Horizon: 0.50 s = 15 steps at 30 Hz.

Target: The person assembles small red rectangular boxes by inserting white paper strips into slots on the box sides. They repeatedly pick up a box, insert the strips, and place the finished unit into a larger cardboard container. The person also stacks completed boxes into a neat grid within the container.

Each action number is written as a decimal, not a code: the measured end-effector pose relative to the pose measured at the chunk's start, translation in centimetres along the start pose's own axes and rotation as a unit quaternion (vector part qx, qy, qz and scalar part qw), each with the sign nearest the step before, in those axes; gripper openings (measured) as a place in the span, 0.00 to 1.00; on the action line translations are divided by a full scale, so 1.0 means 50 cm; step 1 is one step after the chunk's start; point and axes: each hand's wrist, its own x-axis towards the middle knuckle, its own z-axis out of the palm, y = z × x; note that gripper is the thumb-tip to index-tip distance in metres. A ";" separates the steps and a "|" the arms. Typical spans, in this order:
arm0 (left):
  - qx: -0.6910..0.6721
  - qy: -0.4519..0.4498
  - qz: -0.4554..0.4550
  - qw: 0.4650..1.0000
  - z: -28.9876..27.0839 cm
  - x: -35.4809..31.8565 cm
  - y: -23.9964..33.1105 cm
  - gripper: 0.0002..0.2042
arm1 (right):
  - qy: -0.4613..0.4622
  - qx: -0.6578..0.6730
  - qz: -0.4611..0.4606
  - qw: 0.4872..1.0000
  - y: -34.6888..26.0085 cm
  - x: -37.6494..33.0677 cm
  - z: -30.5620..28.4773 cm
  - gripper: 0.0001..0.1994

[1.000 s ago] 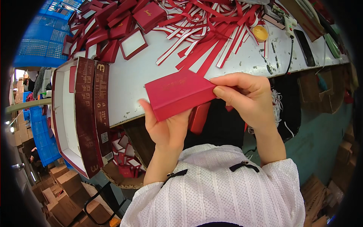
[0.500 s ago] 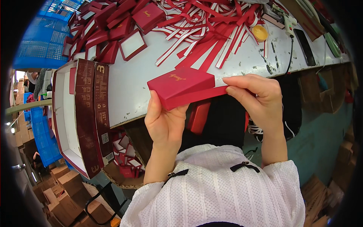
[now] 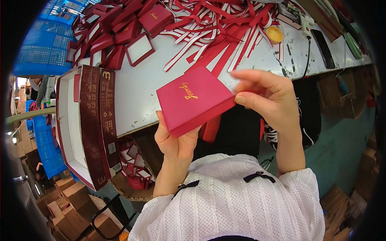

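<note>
A flat red box point(image 3: 193, 98) with gold script on its top is held up over the table's front edge. My left hand point(image 3: 175, 138) grips it from beneath at the near left, its thumb against the left side and the other fingers partly hidden under it. At the box's right corner is my right hand point(image 3: 263, 94), its thumb pressed to the side wall. The index finger is raised and blurred above that corner; another finger curls close behind it. I cannot make out a separate strip along the side wall. Red ribbons point(image 3: 227, 52) lie on the table just beyond the box.
Red boxes point(image 3: 155, 20) are heaped at the far left beside blue crates point(image 3: 42, 48). A maroon carton point(image 3: 90, 120) stands left. A yellow round container point(image 3: 274, 35) and a black phone point(image 3: 323, 49) lie right. More small boxes point(image 3: 134, 162) fill a carton below the table edge.
The red strip my right hand held out from the side no longer shows separately. The box has turned and tilted so its top faces me more. My right thumb has come onto its corner.
</note>
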 end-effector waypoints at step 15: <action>0.094 0.141 -0.098 0.981 -0.097 0.009 -0.011 0.21 | -0.015 -0.131 -0.293 0.947 0.053 -0.021 0.040 0.13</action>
